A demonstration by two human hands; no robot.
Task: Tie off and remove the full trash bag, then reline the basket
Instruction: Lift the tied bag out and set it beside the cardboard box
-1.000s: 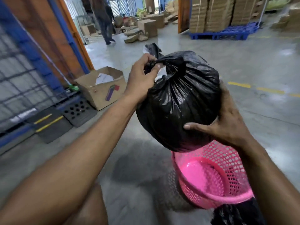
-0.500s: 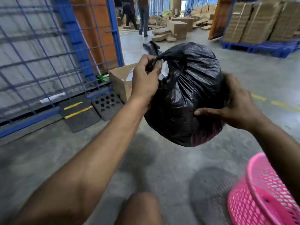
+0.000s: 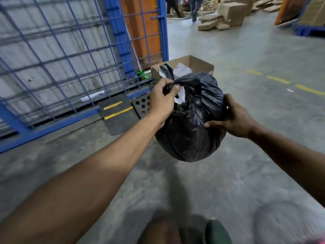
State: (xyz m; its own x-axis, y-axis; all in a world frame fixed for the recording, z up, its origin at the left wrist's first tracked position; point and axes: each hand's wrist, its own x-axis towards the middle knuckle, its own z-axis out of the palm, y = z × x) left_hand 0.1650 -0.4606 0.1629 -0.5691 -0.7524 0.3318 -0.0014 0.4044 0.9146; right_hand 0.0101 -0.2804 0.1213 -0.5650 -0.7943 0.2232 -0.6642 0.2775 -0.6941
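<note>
A full black trash bag point(image 3: 190, 131) hangs in the air in front of me, above the concrete floor. My left hand point(image 3: 162, 101) is closed around its twisted neck at the top, where a bit of white paper pokes out. My right hand point(image 3: 235, 118) presses flat against the bag's right side, thumb on the front. Only a sliver of the pink basket point(image 3: 316, 242) shows at the bottom right corner.
An open cardboard box point(image 3: 197, 65) with papers sits on the floor just behind the bag. A blue wire-mesh rack point(image 3: 73, 55) fills the left. Black rubber ramps point(image 3: 116, 115) lie at its foot. Loose cartons point(image 3: 226, 13) and walking people are far back. My knee and green shoe point(image 3: 218, 233) are below.
The view has swung left and the bag has moved with it, away from the pink basket toward the cardboard box. The basket has almost left the frame. Both hands keep their hold.
</note>
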